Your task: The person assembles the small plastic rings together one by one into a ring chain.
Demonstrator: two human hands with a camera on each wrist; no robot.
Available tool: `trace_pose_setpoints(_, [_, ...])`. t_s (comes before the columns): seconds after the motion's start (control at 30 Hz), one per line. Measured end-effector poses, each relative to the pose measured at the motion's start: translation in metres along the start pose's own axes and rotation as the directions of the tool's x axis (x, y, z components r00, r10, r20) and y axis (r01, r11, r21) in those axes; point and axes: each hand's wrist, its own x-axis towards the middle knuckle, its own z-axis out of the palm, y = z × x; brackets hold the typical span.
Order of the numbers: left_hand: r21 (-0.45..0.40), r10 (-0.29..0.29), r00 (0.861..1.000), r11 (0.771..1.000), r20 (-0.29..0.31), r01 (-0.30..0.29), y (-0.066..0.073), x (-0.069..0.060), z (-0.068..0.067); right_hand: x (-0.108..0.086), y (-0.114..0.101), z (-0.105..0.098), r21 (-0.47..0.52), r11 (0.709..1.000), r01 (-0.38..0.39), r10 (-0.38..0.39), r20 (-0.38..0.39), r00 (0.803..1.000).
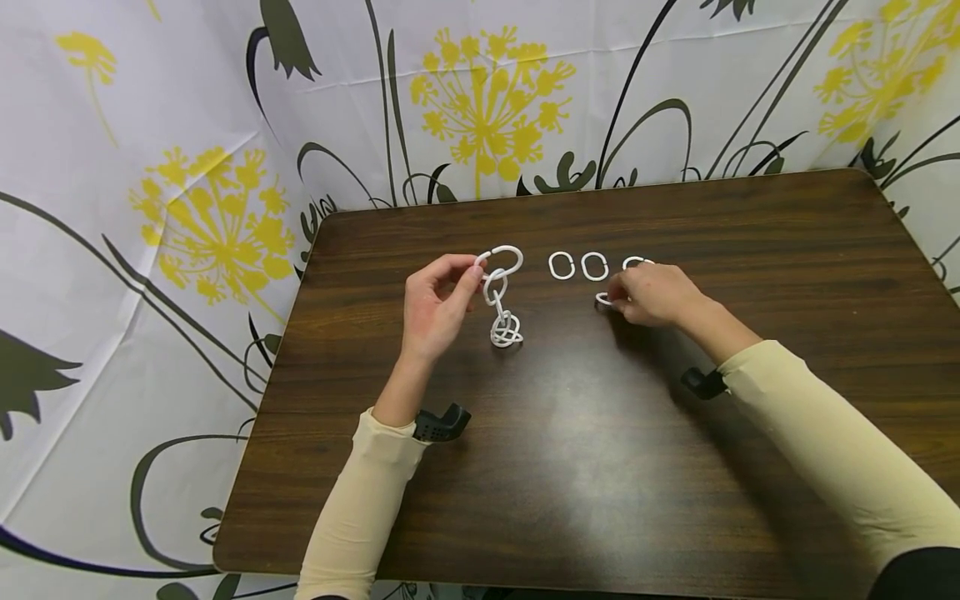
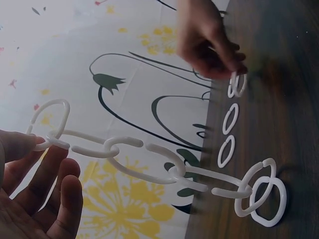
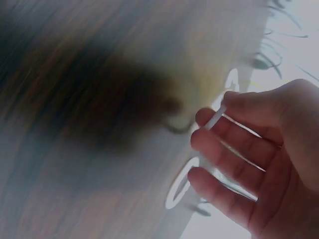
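My left hand (image 1: 435,315) pinches the top link of a white plastic link chain (image 1: 497,302) between thumb and fingers. The chain hangs down, and its lower links gather in a small heap on the table. To the right, my right hand (image 1: 663,296) holds a single white oval link (image 1: 602,298) by thumb and fingertips, just over the tabletop. The right wrist view shows that link (image 3: 216,117) nearly edge-on, partly covered by the fingers. The held link and the chain are apart.
Two loose white links (image 1: 551,266) lie side by side between the hands, near the table's back. Another loose link (image 1: 636,259) is partly hidden behind the right hand. The brown wooden table (image 1: 570,467) meets a flower-patterned cloth (image 1: 345,125) at its back and left.
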Motion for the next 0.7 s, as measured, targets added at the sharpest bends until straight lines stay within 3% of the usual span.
trace_pose_setpoints(0.13, [0.002, -0.001, 1.0, 1.0, 0.0, 0.001, 0.0, 0.0, 0.0, 0.003, -0.017, -0.008, 0.204, 0.979, 0.024, -0.008, -0.079, 0.997])
trace_pose_setpoints(0.23, [0.013, -0.003, 1.0, 1.0, 0.002, 0.003, 0.0, 0.0, 0.0, 0.005, -0.032, -0.018, 0.412, 0.909, 0.059, 0.004, -0.149, 0.989])
trace_pose_setpoints(0.3, [0.015, -0.007, 1.0, 1.0, 0.003, 0.007, 0.0, 0.0, 0.0, 0.006, -0.042, -0.026, 0.549, 0.832, 0.082, 0.023, -0.181, 0.983])
trace_pose_setpoints(0.43, [0.017, -0.012, 1.0, 1.0, 0.009, 0.011, -0.001, -0.001, 0.0, 0.007, -0.061, -0.04, 0.752, 0.647, 0.125, 0.072, -0.223, 0.972])
trace_pose_setpoints(0.63, [0.007, -0.016, 1.0, 1.0, 0.011, 0.016, -0.001, -0.001, 0.0, 0.005, -0.084, -0.054, 0.877, 0.412, 0.249, 0.102, -0.316, 0.943])
trace_pose_setpoints(0.7, [0.008, -0.018, 1.0, 1.0, 0.013, 0.018, -0.001, -0.002, 0.001, 0.003, -0.092, -0.056, 0.891, 0.355, 0.284, 0.1, -0.338, 0.936])
